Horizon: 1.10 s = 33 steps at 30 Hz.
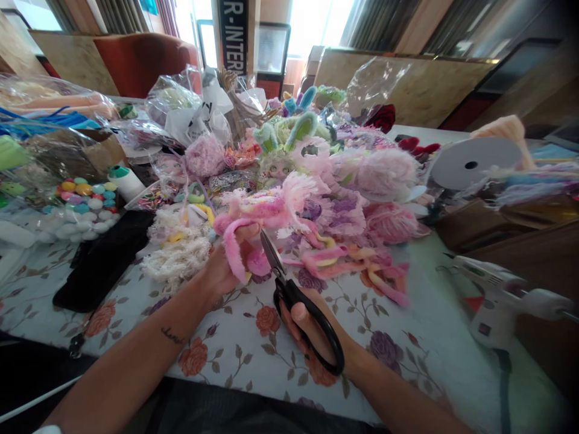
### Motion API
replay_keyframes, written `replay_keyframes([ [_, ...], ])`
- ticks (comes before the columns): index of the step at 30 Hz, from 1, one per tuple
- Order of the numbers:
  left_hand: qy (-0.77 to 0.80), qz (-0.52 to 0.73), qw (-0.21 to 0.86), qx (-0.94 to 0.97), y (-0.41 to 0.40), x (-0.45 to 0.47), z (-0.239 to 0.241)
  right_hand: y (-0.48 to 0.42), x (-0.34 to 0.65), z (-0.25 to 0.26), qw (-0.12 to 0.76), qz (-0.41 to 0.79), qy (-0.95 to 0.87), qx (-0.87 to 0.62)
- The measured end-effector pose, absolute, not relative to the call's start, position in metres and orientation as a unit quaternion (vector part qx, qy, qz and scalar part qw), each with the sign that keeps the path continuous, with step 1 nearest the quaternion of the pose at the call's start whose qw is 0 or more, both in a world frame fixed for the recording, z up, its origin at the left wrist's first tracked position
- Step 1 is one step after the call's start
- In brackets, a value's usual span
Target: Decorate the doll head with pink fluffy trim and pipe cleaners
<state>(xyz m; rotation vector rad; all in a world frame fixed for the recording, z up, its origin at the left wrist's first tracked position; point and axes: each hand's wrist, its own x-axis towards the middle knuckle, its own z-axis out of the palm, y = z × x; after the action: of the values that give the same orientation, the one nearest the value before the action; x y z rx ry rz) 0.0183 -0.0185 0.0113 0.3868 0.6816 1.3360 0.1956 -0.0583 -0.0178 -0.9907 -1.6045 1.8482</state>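
My left hand is closed around a pink fuzzy pipe-cleaner piece, holding it a little above the table. My right hand has its fingers through the black handles of a pair of scissors. The scissor blades point up and away, their tips right beside the pink piece at my left fingers. Behind both hands lies a heap of pink, purple and white fluffy craft pieces.
A floral tablecloth covers the table. A white glue gun lies at the right, a black pouch and coloured pom-poms at the left, a white tape roll at the back right. Plastic bags of supplies crowd the back.
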Motion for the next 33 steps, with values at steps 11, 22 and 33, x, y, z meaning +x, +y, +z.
replay_keyframes([
  [11,0.307,0.601,0.714,0.187,-0.0178,0.0182,0.0086,-0.0594,0.1975,-0.0196,0.242,0.670,-0.588,-0.383],
  [22,0.311,0.595,0.719,0.181,-0.0177,0.0176,0.0114,-0.0583,0.1983,-0.0169,0.238,0.664,-0.610,-0.362],
  [33,0.305,0.591,0.721,0.198,-0.0164,0.0162,0.0072,-0.0587,0.1978,-0.0235,0.243,0.677,-0.586,-0.374],
])
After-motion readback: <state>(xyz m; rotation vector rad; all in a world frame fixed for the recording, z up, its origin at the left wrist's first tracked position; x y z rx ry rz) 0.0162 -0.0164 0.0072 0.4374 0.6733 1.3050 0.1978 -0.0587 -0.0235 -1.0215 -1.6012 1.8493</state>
